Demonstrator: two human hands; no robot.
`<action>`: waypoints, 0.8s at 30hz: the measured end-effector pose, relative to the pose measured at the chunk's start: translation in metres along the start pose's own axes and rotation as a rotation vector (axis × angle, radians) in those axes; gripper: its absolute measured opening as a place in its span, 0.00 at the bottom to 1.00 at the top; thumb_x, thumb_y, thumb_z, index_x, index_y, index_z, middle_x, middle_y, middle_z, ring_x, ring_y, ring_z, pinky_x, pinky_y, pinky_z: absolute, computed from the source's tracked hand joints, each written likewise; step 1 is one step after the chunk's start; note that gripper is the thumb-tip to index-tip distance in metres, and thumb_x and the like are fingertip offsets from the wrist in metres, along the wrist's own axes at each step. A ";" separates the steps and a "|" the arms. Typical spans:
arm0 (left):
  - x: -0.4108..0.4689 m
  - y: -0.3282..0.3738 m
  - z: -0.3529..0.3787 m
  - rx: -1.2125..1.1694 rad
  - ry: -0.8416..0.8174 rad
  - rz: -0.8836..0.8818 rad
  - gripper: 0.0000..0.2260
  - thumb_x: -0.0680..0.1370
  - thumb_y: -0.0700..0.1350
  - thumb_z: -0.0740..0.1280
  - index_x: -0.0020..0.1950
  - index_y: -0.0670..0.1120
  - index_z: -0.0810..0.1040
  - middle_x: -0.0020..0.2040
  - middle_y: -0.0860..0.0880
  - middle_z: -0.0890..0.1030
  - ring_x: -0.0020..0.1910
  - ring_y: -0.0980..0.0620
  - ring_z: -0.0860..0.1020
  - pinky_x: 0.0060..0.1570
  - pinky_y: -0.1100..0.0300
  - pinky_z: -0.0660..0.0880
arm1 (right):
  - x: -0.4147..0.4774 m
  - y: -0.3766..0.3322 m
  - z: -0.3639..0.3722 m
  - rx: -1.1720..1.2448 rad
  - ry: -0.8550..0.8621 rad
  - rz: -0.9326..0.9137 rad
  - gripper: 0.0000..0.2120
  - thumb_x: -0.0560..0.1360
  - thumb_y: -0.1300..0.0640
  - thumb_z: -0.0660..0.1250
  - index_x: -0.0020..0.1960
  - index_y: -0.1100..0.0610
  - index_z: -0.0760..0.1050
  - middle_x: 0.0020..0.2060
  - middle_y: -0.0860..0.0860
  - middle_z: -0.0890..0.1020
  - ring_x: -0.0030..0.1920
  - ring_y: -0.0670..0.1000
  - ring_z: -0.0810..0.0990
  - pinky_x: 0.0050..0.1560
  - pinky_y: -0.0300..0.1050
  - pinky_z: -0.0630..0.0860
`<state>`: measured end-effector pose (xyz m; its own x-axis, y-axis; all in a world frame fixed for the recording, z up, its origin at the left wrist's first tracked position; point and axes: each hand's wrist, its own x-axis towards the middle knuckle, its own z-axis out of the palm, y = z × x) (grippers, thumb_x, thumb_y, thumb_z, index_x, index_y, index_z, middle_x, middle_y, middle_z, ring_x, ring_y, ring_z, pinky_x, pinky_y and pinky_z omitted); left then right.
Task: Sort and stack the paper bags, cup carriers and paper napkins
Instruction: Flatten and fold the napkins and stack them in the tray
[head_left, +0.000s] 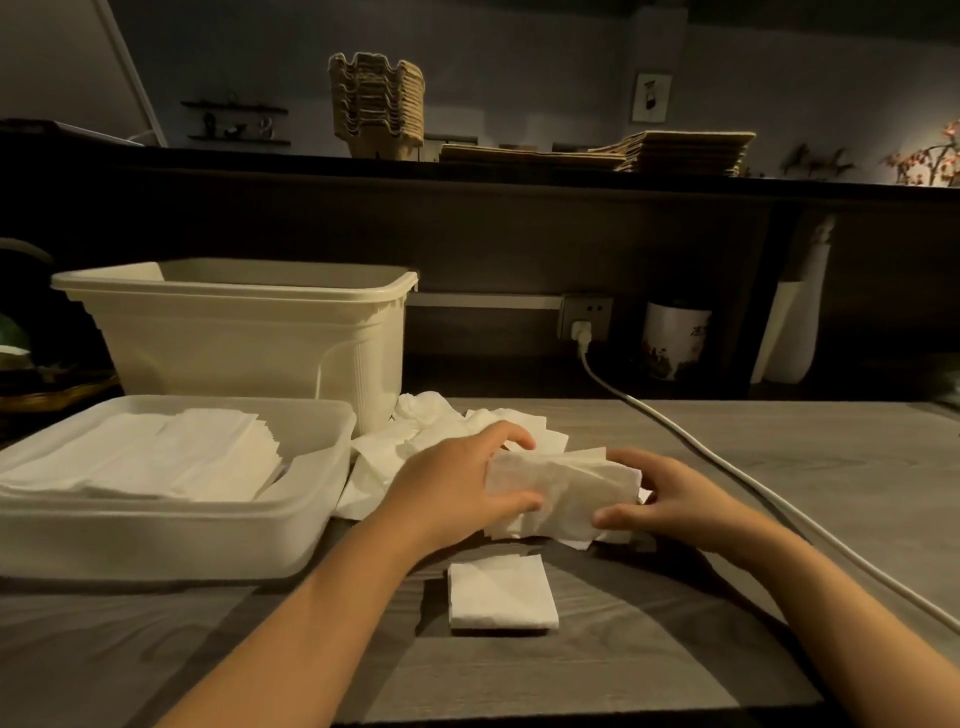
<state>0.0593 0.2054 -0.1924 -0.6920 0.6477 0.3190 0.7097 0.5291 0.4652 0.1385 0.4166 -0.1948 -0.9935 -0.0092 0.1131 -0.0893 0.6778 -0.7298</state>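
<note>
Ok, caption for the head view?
Left hand and right hand grip a bundle of paper napkins beside the napkin-filled tray.

A person's left hand (452, 488) and right hand (680, 499), both bare. The forearms (322, 613) are uncovered along their whole visible length.

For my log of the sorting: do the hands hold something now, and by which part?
Yes. Both hands grip one bundle of paper napkins: the left hand on its left end, the right hand on its right end.
</note>
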 end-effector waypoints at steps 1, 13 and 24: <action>0.000 -0.002 -0.002 0.017 -0.001 -0.009 0.21 0.73 0.59 0.68 0.63 0.61 0.67 0.59 0.58 0.74 0.51 0.58 0.73 0.46 0.65 0.70 | 0.001 0.000 0.001 -0.025 -0.022 0.015 0.16 0.70 0.54 0.73 0.50 0.39 0.69 0.48 0.42 0.78 0.49 0.44 0.78 0.47 0.36 0.77; -0.001 0.001 -0.004 -0.180 -0.157 -0.025 0.12 0.73 0.55 0.70 0.54 0.58 0.72 0.51 0.59 0.76 0.41 0.61 0.77 0.44 0.63 0.77 | -0.005 -0.004 -0.010 -0.107 0.084 -0.014 0.08 0.71 0.58 0.70 0.42 0.46 0.74 0.38 0.43 0.80 0.38 0.34 0.79 0.39 0.30 0.75; -0.004 0.005 -0.003 -0.123 -0.335 -0.096 0.34 0.70 0.60 0.71 0.69 0.62 0.54 0.58 0.57 0.68 0.45 0.59 0.77 0.51 0.62 0.76 | -0.009 0.001 -0.016 -0.189 -0.037 0.077 0.14 0.67 0.48 0.74 0.51 0.48 0.78 0.43 0.44 0.83 0.43 0.41 0.80 0.50 0.41 0.78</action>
<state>0.0653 0.2036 -0.1887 -0.6582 0.7528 -0.0092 0.6087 0.5393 0.5820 0.1483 0.4290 -0.1852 -0.9991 0.0232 0.0343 -0.0018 0.8036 -0.5952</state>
